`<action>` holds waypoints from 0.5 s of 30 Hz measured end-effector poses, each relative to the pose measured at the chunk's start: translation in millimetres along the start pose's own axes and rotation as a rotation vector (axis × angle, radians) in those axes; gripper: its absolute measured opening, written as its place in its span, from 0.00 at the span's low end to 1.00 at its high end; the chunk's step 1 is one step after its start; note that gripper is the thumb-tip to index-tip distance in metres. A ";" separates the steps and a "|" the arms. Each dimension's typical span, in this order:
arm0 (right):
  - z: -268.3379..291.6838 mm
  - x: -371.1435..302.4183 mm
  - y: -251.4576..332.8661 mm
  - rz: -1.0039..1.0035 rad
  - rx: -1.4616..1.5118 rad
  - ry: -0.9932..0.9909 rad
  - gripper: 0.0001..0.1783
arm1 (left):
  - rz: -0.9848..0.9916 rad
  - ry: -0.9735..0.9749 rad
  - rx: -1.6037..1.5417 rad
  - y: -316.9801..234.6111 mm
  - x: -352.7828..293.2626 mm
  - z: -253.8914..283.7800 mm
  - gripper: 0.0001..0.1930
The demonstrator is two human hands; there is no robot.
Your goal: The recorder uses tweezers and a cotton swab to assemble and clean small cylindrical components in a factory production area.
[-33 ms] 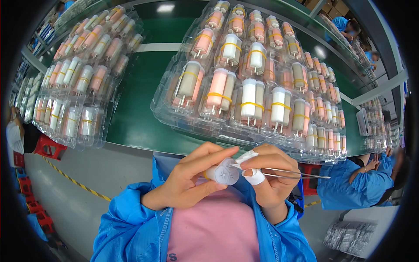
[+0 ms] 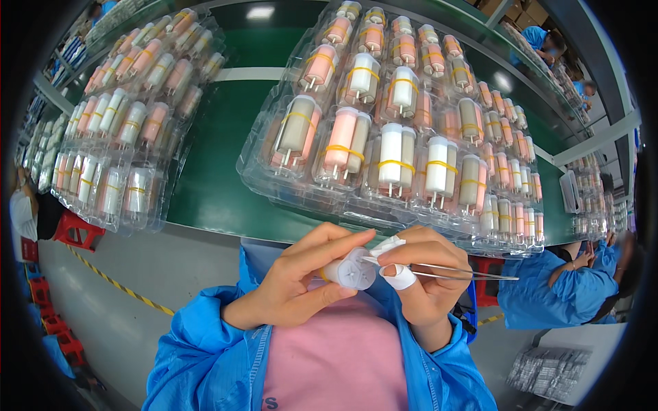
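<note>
Near my chest, my left hand (image 2: 301, 277) is closed around a bundle of tubes (image 2: 355, 270), its round, whitish translucent end turned to the right. A bit of yellow band shows beside the fingers. My right hand (image 2: 432, 270) pinches metal tweezers (image 2: 473, 275), which stick out to the right past the fingers. White wrapping (image 2: 399, 277) covers part of the right thumb, and more white material (image 2: 388, 248) sits at the index fingertip. A small pale tip between the two hands reaches the tube end; what it belongs to is hard to make out.
Clear plastic trays (image 2: 257, 171) of pink, white and grey tubes, banded in yellow, are stacked on the green table (image 2: 212, 198) ahead. More such trays (image 2: 103, 205) stand at left. A co-worker in blue (image 2: 548, 288) sits at right. A red stool (image 2: 79, 231) is at left.
</note>
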State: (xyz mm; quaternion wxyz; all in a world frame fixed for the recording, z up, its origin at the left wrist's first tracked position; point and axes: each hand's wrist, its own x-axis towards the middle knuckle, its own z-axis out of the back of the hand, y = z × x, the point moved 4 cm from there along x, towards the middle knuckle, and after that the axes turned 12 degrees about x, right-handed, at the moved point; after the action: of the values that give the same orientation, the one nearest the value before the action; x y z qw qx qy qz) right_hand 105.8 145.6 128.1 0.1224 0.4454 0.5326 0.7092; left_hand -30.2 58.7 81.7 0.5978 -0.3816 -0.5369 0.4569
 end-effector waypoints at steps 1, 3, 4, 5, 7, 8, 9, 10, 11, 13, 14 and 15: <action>0.5 -0.3 -0.6 -0.004 -0.003 0.008 0.06 | 0.005 0.015 0.000 0.8 0.0 0.0 0.31; 0.0 -0.3 -0.7 0.016 -0.010 0.016 0.07 | -0.008 0.016 0.012 0.5 0.2 0.1 0.31; 0.1 0.0 -0.6 0.026 -0.012 0.019 0.07 | -0.014 0.016 0.019 -0.1 0.6 -0.2 0.31; -0.8 0.5 -0.5 0.046 -0.036 0.027 0.07 | -0.009 0.008 0.019 0.4 0.5 -0.3 0.31; -3.8 1.7 -0.8 0.086 -0.084 0.043 0.07 | -0.001 -0.009 0.017 2.4 -0.6 -1.0 0.31; -4.7 2.1 -1.0 0.081 -0.089 0.050 0.07 | 0.008 -0.014 0.027 2.7 -1.0 -1.4 0.31; -5.4 2.6 -1.0 0.077 -0.094 0.057 0.07 | 0.016 -0.020 0.037 2.8 -1.2 -2.0 0.31; -5.6 3.0 -0.9 0.073 -0.099 0.063 0.07 | 0.024 -0.024 0.048 3.1 -0.9 -2.2 0.31; -5.4 3.3 -1.1 0.063 -0.103 0.068 0.07 | 0.014 -0.021 0.069 3.2 -0.5 -2.3 0.31; -5.2 3.9 -1.7 0.044 -0.111 0.079 0.07 | -0.006 -0.016 0.111 4.0 0.2 -2.1 0.30; -5.7 4.4 -1.5 0.049 -0.133 0.092 0.07 | -0.002 -0.010 0.158 3.8 0.4 -2.0 0.30; -6.4 5.1 -1.2 0.055 -0.155 0.105 0.07 | 0.002 -0.003 0.205 3.1 0.6 -1.8 0.30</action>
State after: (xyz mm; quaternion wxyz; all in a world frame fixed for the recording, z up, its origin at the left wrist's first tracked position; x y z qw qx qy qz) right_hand 97.6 145.3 129.4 0.1091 0.4112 0.4693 0.7738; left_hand -28.8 60.3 78.7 0.6323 -0.3182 -0.4880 0.5108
